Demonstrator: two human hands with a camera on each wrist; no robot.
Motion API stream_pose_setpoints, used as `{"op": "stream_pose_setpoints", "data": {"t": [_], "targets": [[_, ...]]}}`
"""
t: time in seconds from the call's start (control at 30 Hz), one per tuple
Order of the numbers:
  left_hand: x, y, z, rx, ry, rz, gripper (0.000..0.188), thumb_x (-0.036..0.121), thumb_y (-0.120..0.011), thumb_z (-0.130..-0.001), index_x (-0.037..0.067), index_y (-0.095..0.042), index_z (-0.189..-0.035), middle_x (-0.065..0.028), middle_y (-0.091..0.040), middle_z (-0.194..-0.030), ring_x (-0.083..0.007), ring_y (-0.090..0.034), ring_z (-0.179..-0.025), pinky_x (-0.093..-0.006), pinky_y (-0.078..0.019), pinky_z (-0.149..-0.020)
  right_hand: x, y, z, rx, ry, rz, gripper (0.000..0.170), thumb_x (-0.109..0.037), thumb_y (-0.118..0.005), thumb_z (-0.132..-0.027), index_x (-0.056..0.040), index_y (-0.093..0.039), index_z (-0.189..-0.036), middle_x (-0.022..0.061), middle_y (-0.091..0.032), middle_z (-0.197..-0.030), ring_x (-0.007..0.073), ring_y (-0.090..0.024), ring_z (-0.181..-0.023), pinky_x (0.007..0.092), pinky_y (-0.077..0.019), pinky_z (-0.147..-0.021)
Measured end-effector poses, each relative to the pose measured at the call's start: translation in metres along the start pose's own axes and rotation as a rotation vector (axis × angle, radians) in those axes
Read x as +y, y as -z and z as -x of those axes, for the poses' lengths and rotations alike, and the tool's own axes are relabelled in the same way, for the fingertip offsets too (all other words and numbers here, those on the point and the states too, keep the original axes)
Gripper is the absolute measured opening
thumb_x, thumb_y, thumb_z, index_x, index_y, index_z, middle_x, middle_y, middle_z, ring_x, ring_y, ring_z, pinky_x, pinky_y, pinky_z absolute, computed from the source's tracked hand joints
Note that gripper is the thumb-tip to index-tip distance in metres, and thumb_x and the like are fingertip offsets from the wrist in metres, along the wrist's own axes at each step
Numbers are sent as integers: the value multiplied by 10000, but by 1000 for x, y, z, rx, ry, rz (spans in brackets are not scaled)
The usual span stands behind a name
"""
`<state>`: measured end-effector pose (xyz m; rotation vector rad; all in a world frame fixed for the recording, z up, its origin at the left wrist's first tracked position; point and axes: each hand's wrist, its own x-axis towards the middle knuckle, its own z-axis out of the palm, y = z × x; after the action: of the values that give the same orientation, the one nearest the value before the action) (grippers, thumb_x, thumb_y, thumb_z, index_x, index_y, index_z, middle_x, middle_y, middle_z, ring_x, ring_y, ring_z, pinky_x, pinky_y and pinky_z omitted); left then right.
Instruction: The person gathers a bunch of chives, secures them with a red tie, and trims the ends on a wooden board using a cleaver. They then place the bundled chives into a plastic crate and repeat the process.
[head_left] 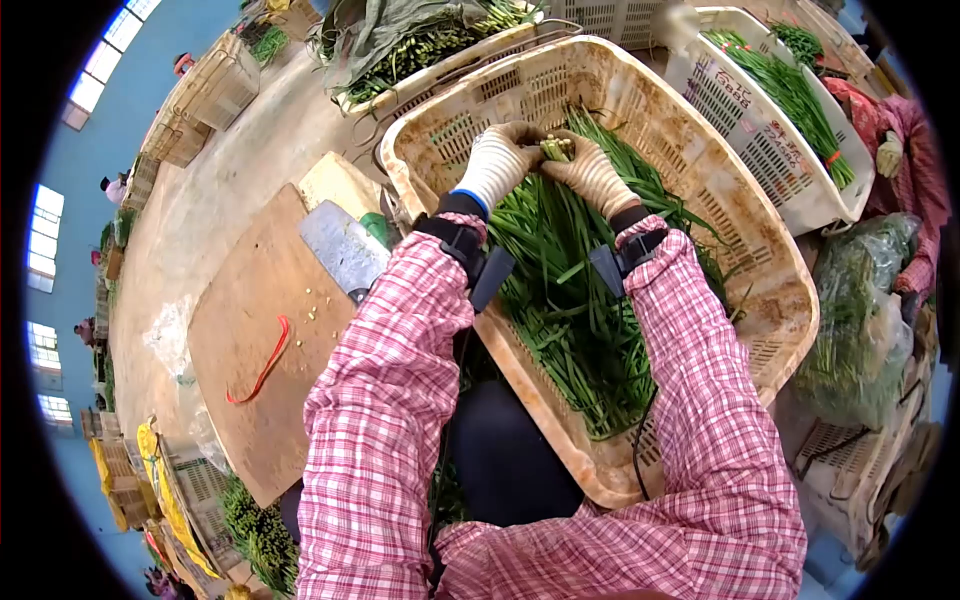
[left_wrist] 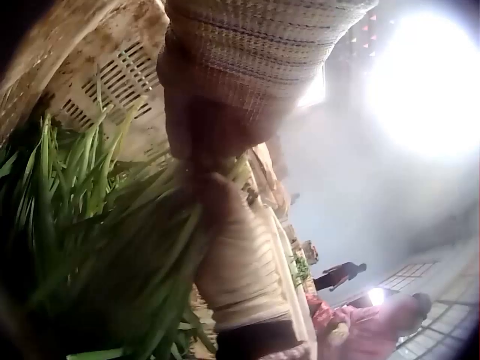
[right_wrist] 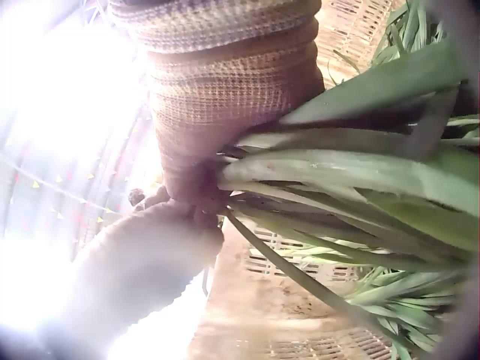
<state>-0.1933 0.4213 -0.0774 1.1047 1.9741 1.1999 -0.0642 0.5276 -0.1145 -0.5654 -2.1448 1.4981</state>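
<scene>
Both hands wear striped knit gloves and meet over the far part of a large stained plastic crate (head_left: 760, 220). My right hand (head_left: 592, 175) grips a bunch of garlic chives (right_wrist: 337, 176) near its cut stem ends, the long flat leaves trailing down into the crate. From the other side, my left hand (head_left: 495, 165) pinches the same bunch at the stem ends (head_left: 557, 149). In the left wrist view the fingertips of both hands come together and partly hide the stems. More loose garlic chives (head_left: 590, 340) fill the crate below.
Left of the crate, a wooden board (head_left: 240, 330) bears a cleaver (head_left: 345, 245), a red strip (head_left: 265, 365) and small trimmings. A white crate (head_left: 760, 150) with bundled greens stands at the right, above a plastic bag of greens (head_left: 860, 330). Another loaded crate (head_left: 440, 75) stands beyond.
</scene>
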Motion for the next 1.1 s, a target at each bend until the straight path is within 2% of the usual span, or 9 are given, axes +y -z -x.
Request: {"op": "stream_pose_setpoints", "data": {"t": [0.23,0.27,0.3,0.37,0.43,0.5,0.7,0.9,1.1], "targets": [[-27,10,1,162,-69,-665,142,62,-694,-749,68,-722,-888,-108,-714,-830,-213,-690,-753,-325,-542,-726,29,24,3,45,-1,-283,617,-219,-764,-719,55,-538,-1223,124,-665,-1024,177,-612,-909,290,-482,-849],[-29,11,-2,112,151,-512,126,64,-687,-753,74,-723,-874,-110,-712,-810,-229,-691,-756,-338,-543,-725,28,29,6,78,0,-232,533,-190,-747,-742,39,-561,-1187,89,-665,-1004,153,-603,-893,279,-477,-844],[-13,13,3,28,155,-743,248,40,-644,-759,98,-705,-993,-174,-678,-1016,-282,-664,-885,-372,-524,-815,24,34,9,110,2,-180,449,-161,-730,-766,23,-584,-1150,54,-665,-985,129,-594,-876,268,-471,-840],[1,-2,17,241,-82,-956,344,59,-648,-770,111,-656,-1110,-152,-641,-1124,-311,-632,-1002,-403,-520,-860,23,38,9,105,-1,-204,511,-186,-743,-749,33,-569,-1177,80,-664,-1006,145,-600,-896,272,-472,-848],[9,-15,20,211,-385,-854,480,39,-630,-800,125,-564,-1267,-169,-564,-1262,-329,-580,-1104,-420,-497,-928,23,37,9,85,-6,-255,634,-237,-769,-716,51,-540,-1231,130,-662,-1049,175,-612,-935,282,-474,-864],[7,-32,15,30,-299,-197,437,40,-654,-814,62,-577,-1245,-161,-592,-1247,-272,-603,-1074,-373,-508,-909,20,34,14,88,-32,-203,625,-230,-769,-718,51,-542,-1228,134,-664,-1050,176,-613,-941,284,-475,-866],[-14,-55,-3,219,-59,53,247,90,-699,-825,-37,-672,-1035,-105,-708,-879,-135,-629,-733,-279,-525,-670,16,29,17,125,-54,-171,581,-217,-778,-708,32,-558,-1185,137,-676,-999,188,-626,-917,300,-498,-837],[-2,-53,5,297,69,-214,225,127,-690,-795,1,-701,-981,-144,-710,-813,-201,-676,-703,-332,-537,-668,23,19,21,54,-4,-147,548,-204,-745,-704,28,-559,-1165,112,-662,-971,170,-604,-865,299,-496,-798],[2,-47,0,90,135,-743,268,173,-707,-767,48,-687,-1003,-169,-687,-914,-322,-663,-868,-395,-526,-776,5,14,36,50,-1,-144,508,-158,-752,-714,38,-556,-1139,96,-661,-947,145,-605,-853,291,-500,-784]]}}
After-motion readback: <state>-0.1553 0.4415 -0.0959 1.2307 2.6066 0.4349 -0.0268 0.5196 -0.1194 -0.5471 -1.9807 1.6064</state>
